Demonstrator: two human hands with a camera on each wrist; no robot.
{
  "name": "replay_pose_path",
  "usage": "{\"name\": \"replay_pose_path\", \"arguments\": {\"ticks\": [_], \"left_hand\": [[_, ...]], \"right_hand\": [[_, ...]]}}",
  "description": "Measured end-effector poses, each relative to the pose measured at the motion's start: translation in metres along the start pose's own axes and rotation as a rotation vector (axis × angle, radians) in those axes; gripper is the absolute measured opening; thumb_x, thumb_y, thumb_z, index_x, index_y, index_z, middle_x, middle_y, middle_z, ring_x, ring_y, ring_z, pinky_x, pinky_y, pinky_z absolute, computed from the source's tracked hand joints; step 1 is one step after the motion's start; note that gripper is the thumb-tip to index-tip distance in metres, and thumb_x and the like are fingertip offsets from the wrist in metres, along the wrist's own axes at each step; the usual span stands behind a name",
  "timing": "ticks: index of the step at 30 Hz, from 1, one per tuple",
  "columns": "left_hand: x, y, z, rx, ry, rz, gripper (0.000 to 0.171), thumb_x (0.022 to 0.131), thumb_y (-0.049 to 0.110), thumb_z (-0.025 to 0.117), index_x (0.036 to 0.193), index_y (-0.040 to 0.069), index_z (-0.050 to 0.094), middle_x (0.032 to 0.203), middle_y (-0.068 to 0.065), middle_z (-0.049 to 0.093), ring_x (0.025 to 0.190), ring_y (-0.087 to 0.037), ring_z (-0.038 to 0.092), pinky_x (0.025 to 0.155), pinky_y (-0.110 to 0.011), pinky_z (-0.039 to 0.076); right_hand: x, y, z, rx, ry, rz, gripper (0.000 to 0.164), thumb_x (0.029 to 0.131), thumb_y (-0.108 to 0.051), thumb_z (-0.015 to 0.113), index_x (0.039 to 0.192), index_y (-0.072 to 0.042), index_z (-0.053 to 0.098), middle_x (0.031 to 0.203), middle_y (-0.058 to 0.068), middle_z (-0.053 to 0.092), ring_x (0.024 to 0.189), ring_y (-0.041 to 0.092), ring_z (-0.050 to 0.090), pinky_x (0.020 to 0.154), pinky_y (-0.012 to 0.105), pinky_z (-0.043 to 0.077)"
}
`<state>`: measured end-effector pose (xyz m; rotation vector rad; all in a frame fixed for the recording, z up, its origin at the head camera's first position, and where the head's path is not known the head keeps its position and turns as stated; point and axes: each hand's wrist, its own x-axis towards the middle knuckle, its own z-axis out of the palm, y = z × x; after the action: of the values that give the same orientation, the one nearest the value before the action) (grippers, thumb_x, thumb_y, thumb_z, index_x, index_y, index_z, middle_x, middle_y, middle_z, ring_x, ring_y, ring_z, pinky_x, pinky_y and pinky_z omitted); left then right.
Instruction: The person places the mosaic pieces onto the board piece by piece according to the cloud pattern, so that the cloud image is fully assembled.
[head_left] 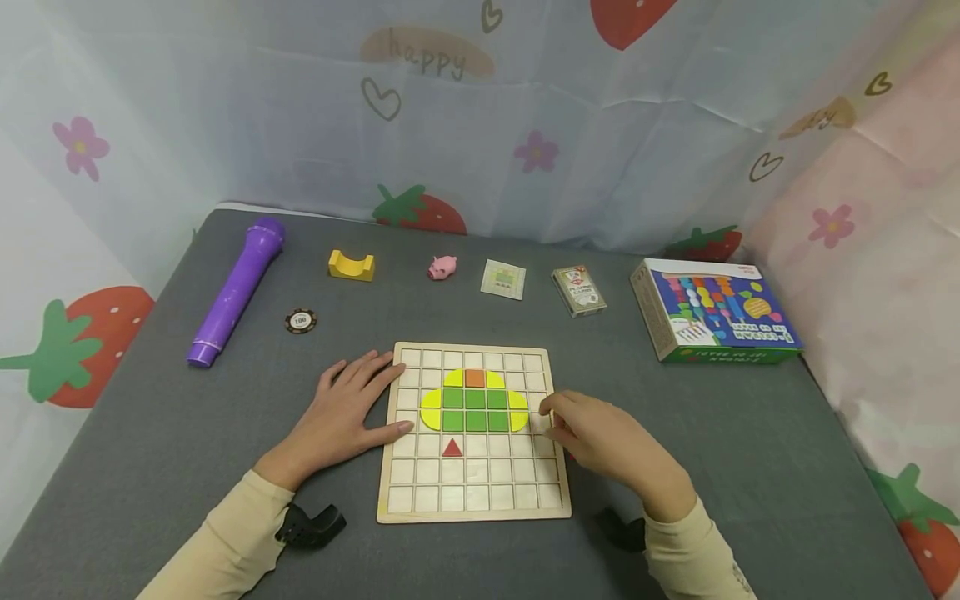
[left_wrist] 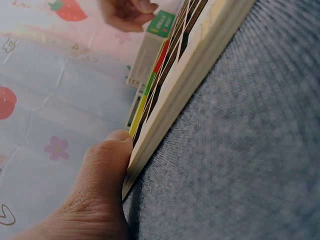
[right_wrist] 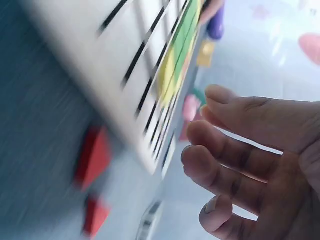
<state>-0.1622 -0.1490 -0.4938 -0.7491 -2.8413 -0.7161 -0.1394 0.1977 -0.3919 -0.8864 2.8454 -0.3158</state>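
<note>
A wooden grid board (head_left: 475, 500) lies on the grey table. On it are green square tiles (head_left: 476, 398), yellow rounded tiles (head_left: 431, 410), an orange square tile (head_left: 475, 378) and a red triangle tile (head_left: 452, 448). My left hand (head_left: 337, 417) rests at the board's left edge with fingers spread; its thumb (left_wrist: 107, 160) touches the rim. Over the right edge hovers my right hand (head_left: 600, 433), fingers loosely bent. In the right wrist view nothing shows between its thumb (right_wrist: 260, 112) and fingers. Below it, two red pieces (right_wrist: 93, 157) lie beside the board, blurred.
Along the back stand a purple microphone (head_left: 238, 292), a yellow arched block (head_left: 351, 267), a pink pig figure (head_left: 442, 267), a small pattern card (head_left: 503, 279), a card deck (head_left: 578, 290) and a colourful box (head_left: 716, 312). A poker chip (head_left: 301, 321) lies nearer, at left.
</note>
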Motion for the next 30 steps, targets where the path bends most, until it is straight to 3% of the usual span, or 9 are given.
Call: {"name": "replay_pose_path", "arguments": {"ticks": [8,23,30], "left_hand": [[-0.001,0.0,-0.002,0.004,-0.015,-0.004,0.079,0.084,0.062,0.06,0.147,0.018,0.04,0.152,-0.008,0.034,0.142,-0.03,0.027,0.108,-0.061,0.016],[-0.001,0.002,-0.003,-0.001,-0.031,-0.009,0.08,0.084,0.061,0.061,0.147,0.018,0.039,0.152,-0.009,0.034,0.142,-0.03,0.026,0.109,-0.06,0.016],[0.0,0.002,-0.005,0.004,-0.027,-0.008,0.08,0.084,0.061,0.061,0.147,0.018,0.039,0.153,-0.008,0.034,0.142,-0.029,0.026,0.109,-0.06,0.016]], "right_hand": [[-0.021,0.023,0.004,-0.02,-0.039,0.157,0.027,0.088,-0.013,0.07,0.112,-0.007,0.062,0.1,0.004,0.061,0.079,0.011,0.055,0.069,0.032,0.05],[-0.025,0.036,0.014,0.013,-0.057,0.201,0.025,0.087,-0.012,0.071,0.109,-0.006,0.062,0.102,0.007,0.061,0.085,0.016,0.059,0.073,0.037,0.051],[-0.024,0.037,0.014,0.034,-0.029,0.172,0.021,0.086,-0.01,0.071,0.104,-0.005,0.061,0.09,0.002,0.056,0.072,0.01,0.051,0.064,0.03,0.047]]}}
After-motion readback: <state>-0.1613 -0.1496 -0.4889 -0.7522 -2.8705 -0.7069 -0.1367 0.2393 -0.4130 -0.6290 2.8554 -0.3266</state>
